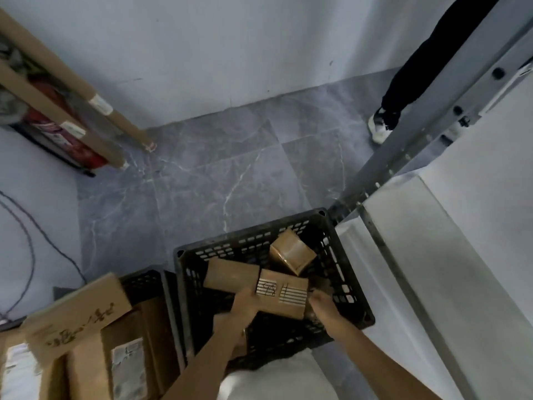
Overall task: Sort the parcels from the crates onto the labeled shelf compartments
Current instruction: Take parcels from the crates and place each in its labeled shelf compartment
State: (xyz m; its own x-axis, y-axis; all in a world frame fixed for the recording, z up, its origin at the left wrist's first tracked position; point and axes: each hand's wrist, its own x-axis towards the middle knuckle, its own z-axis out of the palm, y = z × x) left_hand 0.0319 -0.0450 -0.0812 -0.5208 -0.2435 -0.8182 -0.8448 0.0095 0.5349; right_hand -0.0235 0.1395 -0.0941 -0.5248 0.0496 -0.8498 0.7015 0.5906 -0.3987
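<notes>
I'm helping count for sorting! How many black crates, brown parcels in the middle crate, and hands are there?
Black crates: 2, the middle crate and the left crate
Parcels plainly showing in the middle crate: 3, the labelled parcel, flat parcel and cube parcel
Hands: 2, the left hand and right hand
Total: 7

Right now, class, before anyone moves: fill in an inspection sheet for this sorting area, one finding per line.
Surface: grey marbled floor tiles.
Job's things: black crate with small box, flat parcel; labelled parcel held over them; second crate, left, full of parcels.
Clutter: cardboard tubes and a red cylinder, far left.
Grippers: left hand and right hand grip the labelled parcel's ends.
Cables: dark cable at left edge.
Surroundings: metal shelf right; another person's leg beyond.
</notes>
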